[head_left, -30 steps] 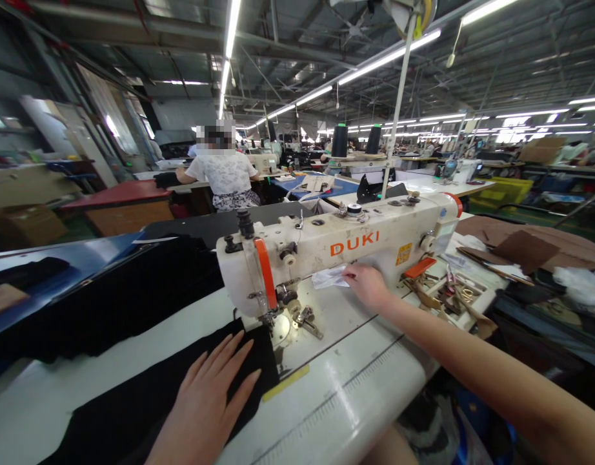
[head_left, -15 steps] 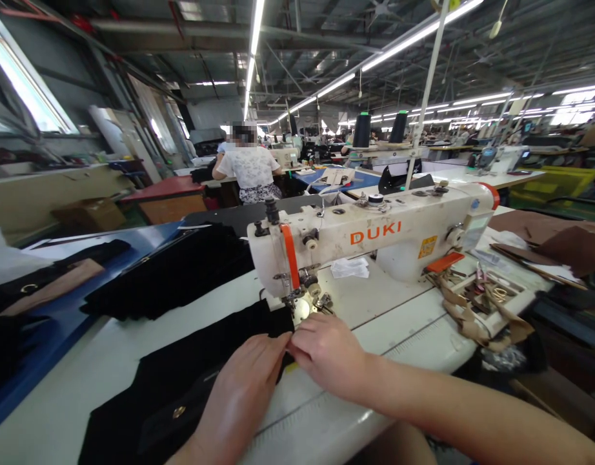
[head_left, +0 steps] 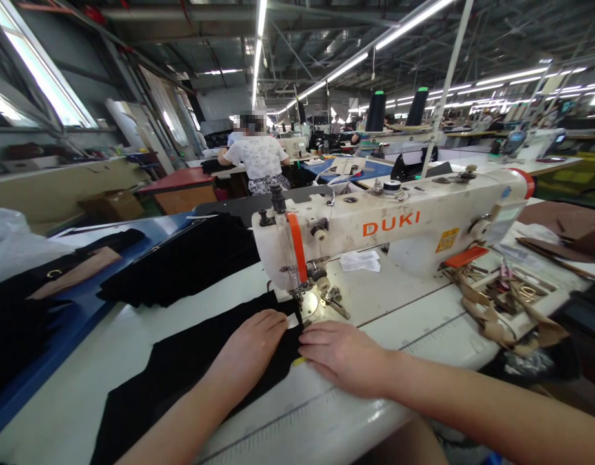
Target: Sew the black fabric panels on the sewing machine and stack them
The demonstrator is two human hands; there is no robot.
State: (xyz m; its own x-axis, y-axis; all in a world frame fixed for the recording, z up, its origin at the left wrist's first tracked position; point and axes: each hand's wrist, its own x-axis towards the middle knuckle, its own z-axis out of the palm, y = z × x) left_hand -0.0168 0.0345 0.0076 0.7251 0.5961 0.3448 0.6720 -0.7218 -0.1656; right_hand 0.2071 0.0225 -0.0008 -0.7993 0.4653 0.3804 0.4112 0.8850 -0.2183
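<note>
A black fabric piece (head_left: 181,361) lies on the sewing machine's white bed, its far corner under the presser foot (head_left: 301,303). My left hand (head_left: 253,339) rests flat on it, fingers stretched toward the needle area. Just beyond those fingertips shows a small white patch (head_left: 292,321); I cannot tell what it is. At the fabric's right edge lies my right hand (head_left: 343,355), fingers extended and their tips touching the edge; the thumb is mostly hidden. The white sewing machine (head_left: 389,223), with orange trim, stands just beyond both hands.
A stack of black fabric (head_left: 181,258) lies left of the machine head. Farther left are a blue table (head_left: 17,407) and a clear plastic bag (head_left: 17,248). An open tray (head_left: 544,297) with small tools and tan strips sits right. A person (head_left: 256,158) works ahead.
My hands have moved apart: the left slid forward onto the fabric and flattened, while the right loosened from its pinch. The small white patch now shows, and the camera view has shifted slightly.
</note>
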